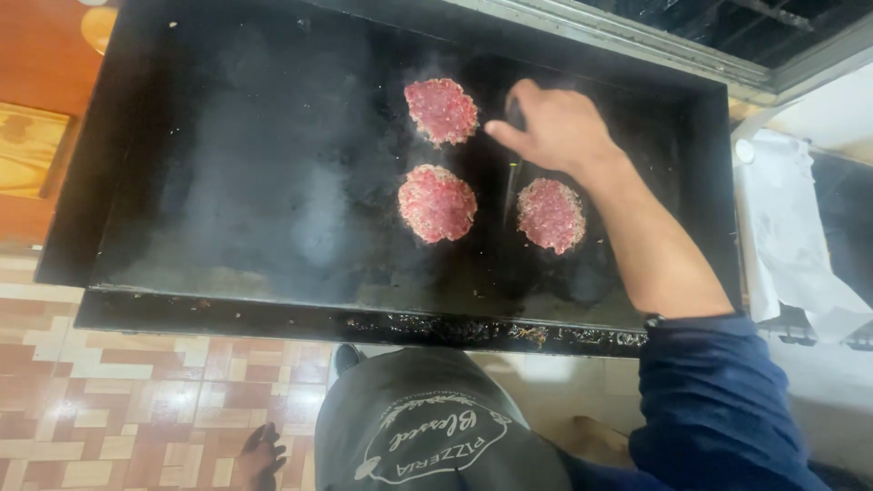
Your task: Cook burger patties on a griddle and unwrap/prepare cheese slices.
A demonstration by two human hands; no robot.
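Note:
Three raw, pink minced-meat patties lie on a black flat griddle point(255, 182): one at the back point(441, 110), one in front of it point(436, 203) and one to the right point(551, 214). My right hand point(556, 127) reaches over the griddle between the back patty and the right one. Its fingers are curled round a dark utensil point(515, 116), whose thin shaft runs down between the two front patties. My left hand point(260, 455) hangs low by my side over the tiled floor, holding nothing, fingers loosely apart. Thin smoke rises off the plate.
The griddle's greasy front rim point(364, 323) runs across in front of my grey apron point(436, 427). A wooden surface point(36, 136) lies at the left. White paper point(791, 227) lies on a counter to the right. A metal frame point(637, 41) borders the back.

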